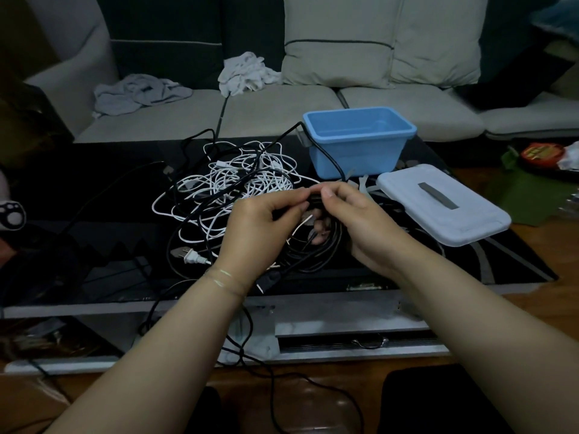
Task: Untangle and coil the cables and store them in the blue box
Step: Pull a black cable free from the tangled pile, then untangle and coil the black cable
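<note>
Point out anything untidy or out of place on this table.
The tangle of white cables is still a knotted heap on the glossy black table. One black cable is draped over the rim of the blue plastic box, and another trails off the table's front edge.

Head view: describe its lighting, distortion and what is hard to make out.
Head view: dim, bluish light; wide-angle bending at the edges; the coiled black cable held by the left hand and right hand merges with the glossy black table; the white cable tangle and blue plastic box read clearly.
</note>
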Available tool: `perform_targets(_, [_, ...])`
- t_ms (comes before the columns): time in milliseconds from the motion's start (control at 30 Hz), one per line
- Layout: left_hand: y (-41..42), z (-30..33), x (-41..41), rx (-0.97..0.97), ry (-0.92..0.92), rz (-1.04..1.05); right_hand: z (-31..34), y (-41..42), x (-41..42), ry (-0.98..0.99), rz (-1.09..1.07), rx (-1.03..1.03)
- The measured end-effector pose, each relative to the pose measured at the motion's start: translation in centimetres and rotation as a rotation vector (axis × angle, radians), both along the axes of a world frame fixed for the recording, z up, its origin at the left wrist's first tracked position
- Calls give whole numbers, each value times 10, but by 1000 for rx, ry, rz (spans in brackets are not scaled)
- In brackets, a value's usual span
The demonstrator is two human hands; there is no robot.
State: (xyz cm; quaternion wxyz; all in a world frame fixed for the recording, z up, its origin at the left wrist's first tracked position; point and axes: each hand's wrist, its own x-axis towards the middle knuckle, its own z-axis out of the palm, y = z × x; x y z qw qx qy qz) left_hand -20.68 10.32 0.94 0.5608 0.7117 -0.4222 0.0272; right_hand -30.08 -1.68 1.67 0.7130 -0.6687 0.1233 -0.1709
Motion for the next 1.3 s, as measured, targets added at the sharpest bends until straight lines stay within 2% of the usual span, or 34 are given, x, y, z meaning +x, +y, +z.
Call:
perform_targets(100, [-1, 1, 7, -15, 202, 39, 4, -14, -7, 154, 143, -397])
perform_targets(233, [1, 5, 14, 14, 381, 39, 7, -18, -11, 235, 287, -610])
perform_targets(333, [0, 14, 16, 83, 359, 7, 5, -16, -9, 189, 226, -823])
perform_targets(600, [6, 19, 24, -9, 704, -124, 6, -15, -9, 86, 72, -947])
perform_targets(700, [7, 21, 27, -33, 849, -228, 2, -21, -8, 75, 6, -927])
perform_targets(767, [5, 20, 30, -21, 858, -248, -1, -27, -6, 67, -63, -858])
perform_targets(900, [-1, 13, 37, -7, 811, -163, -7, -42, 0, 77, -221, -812])
perform_targets(1100, [-19, 5, 51, 67, 623, 8, 14, -84, 38, 112, -552, -627])
perform_targets(1200, [-31, 5, 57, 45, 572, 55, 38, -116, 73, 130, -617, -705])
perform_targets(1300, [-41, 4, 65, 44, 540, 71, 53, -150, 111, 275, -653, -831])
